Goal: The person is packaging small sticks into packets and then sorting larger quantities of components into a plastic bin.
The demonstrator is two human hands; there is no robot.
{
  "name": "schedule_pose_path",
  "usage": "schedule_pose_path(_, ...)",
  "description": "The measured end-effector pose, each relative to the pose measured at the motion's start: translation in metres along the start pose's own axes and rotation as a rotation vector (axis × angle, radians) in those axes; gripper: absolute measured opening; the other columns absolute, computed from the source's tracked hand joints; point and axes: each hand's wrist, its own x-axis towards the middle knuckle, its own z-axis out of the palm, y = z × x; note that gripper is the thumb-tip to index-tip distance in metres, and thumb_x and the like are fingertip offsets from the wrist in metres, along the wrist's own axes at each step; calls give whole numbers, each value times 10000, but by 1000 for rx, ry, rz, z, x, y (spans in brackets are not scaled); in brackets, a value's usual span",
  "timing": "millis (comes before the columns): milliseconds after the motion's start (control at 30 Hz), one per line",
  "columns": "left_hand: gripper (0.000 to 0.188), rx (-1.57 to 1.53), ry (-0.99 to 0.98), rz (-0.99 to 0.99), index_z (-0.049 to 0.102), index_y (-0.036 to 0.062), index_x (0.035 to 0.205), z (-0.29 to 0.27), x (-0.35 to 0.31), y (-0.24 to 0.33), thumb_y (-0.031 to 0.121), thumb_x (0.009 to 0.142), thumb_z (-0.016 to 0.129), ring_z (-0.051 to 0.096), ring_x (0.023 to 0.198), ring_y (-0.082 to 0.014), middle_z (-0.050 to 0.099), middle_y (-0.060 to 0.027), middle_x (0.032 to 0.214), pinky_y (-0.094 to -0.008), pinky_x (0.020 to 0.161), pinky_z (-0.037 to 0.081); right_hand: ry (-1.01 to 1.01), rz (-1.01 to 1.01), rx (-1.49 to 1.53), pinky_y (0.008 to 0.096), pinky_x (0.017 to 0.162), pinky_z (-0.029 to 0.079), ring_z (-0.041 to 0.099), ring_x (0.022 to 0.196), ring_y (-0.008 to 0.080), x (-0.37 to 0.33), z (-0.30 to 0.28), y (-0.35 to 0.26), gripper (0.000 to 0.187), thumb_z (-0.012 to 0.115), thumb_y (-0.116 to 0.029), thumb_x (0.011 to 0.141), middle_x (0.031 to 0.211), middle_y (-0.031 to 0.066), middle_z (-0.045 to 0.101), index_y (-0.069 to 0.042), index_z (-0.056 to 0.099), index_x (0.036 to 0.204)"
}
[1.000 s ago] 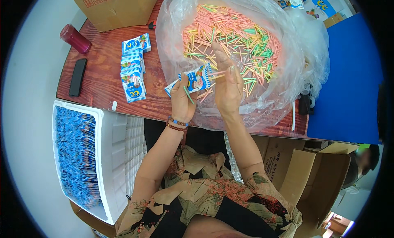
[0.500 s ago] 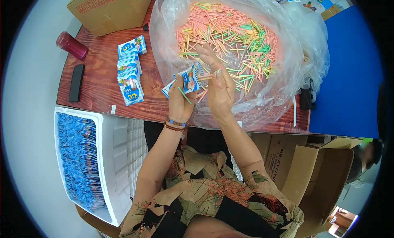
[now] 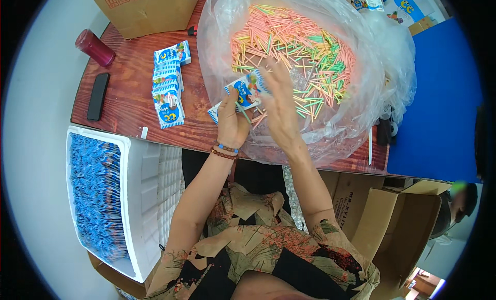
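Observation:
My left hand [image 3: 234, 125] grips a small white-and-blue packet [image 3: 243, 95], tilted up to the right. A thin green stick [image 3: 242, 112] is also held there, pointing down across my fingers. Beside the packet's upper right end is my right hand [image 3: 282, 111], blurred, its fingers stretched out; whether the thumb touches the packet I cannot tell. Behind both hands a large clear plastic bag [image 3: 219, 47] lies spread, with a heap of pink, yellow and green sticks [image 3: 289, 36] in it.
Overlapping packets [image 3: 168, 103] lie left of the bag, near a black oblong object [image 3: 98, 97] and a dark red cup [image 3: 96, 48]. A carton [image 3: 155, 13] stands behind. Below left is a white foam box [image 3: 135, 196] full of blue packets; an open carton [image 3: 408, 227] sits below right.
My right hand has moved slightly up and right, its fingers now stretched and blurred. The pink sticks at the packet's end no longer show. My left hand still holds packet and green stick.

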Motion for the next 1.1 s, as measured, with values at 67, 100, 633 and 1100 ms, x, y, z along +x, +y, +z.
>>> schedule_pose_path(67,342,21,-14,6,540,42,1196,-1,1,-1,302,974,520,587,1073,-184,603,-78,1186,-381,964,472,-158,-2,-187,403,1125,219,266,1399,309,1,9,3,497,480,-220,964,1467,206,331,-21,375,1407)
schedule_pose_path(100,342,19,-14,10,540,42,1196,0,2,-2,302,974,520,587,1073,-184,603,-78,1186,-381,964,472,-160,-6,-186,403,1125,219,266,1399,309,1,8,1,497,480,-220,964,1467,206,331,-21,375,1407)
schedule_pose_path(633,241,719,56,476,605,18,1157,19,-17,19,118,938,586,568,1003,-87,626,-43,1110,-239,850,457,-349,475,-411,253,695,463,567,748,81,-18,-46,41,178,573,-109,928,831,30,661,18,670,1008)
schedule_pose_path(1100,227,920,190,433,639,2,1055,-40,-69,119,68,843,685,553,805,-43,635,-18,952,-206,661,447,-564,372,471,248,538,433,567,599,77,25,90,-21,201,602,-183,913,704,24,639,2,679,893)
